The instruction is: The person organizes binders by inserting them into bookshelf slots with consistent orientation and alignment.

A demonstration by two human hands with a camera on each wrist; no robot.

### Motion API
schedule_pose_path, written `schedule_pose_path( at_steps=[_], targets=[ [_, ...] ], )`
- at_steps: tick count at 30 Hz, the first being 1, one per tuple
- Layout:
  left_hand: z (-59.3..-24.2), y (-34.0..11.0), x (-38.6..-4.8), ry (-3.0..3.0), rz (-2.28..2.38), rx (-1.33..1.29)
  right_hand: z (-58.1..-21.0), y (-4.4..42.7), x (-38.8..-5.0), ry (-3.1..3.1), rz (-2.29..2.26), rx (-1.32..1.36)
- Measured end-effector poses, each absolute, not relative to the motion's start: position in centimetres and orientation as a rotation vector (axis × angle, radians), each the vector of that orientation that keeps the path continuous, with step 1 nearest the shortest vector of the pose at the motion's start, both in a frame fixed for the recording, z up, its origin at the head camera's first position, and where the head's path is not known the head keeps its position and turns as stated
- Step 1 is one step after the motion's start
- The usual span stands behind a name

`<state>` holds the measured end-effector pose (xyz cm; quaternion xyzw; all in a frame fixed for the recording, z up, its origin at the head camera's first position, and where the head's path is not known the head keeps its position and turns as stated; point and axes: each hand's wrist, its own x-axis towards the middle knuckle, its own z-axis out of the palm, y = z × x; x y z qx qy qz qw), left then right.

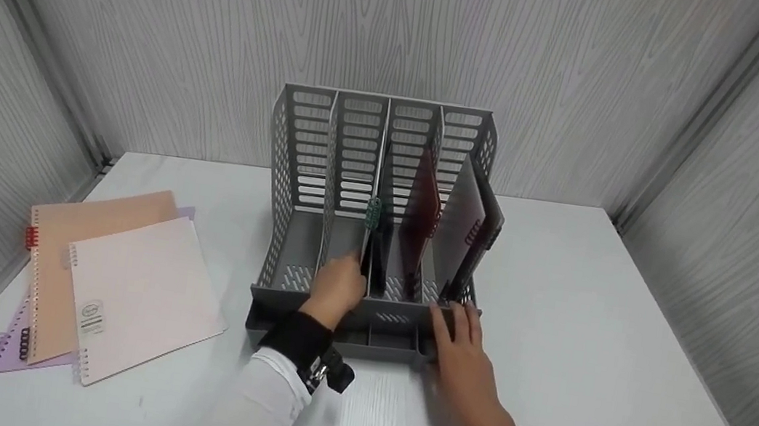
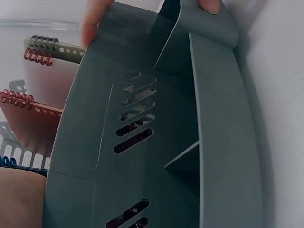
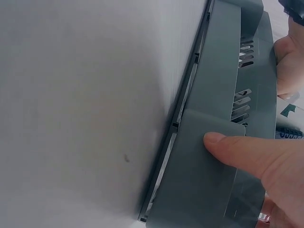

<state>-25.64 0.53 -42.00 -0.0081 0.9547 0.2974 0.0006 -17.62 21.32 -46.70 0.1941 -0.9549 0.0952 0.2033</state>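
Note:
A grey desk organizer (image 1: 312, 303) with upright dividers holds several spiral notebooks. My left hand (image 1: 338, 287) is at the second compartment from the left, fingers curled at the lower edge of a thin notebook with green rings (image 1: 373, 213), seen edge-on; its fingertips are partly hidden. My right hand (image 1: 468, 371) grips the organizer's front right part, with the thumb on the front lip and the fingers over the panel behind, as the right wrist view shows of the thumb (image 3: 228, 147). Right of the green-ringed notebook stand a red notebook (image 1: 421, 211) and a pale one (image 1: 460, 216).
On the table's left side lie overlapping notebooks: a white one (image 1: 144, 299) on top, a tan one (image 1: 101, 213) under it and a purple one (image 1: 14, 344) at the bottom. Wood-grained panels (image 1: 226, 39) stand behind and at both sides. The leftmost compartment (image 1: 299, 239) holds no notebook.

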Motion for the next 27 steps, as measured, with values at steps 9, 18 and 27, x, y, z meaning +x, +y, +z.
schedule_pose_path(
  at_steps=[9, 18, 27],
  targets=[
    [-42.1, 1.6, -25.6, 3.056, 0.957, 0.045, -46.4, 22.3, -17.3, -2.710, 0.277, 0.511],
    [-42.2, 0.4, -25.0, 3.200, 0.905, 0.068, -46.4, 21.4, -17.6, -2.735, 0.324, 0.536],
    [-42.1, -0.4, -23.7, 3.223, 0.972, 0.103, -46.6, 21.1, -17.4, -2.734, 0.339, 0.527]
  ],
)
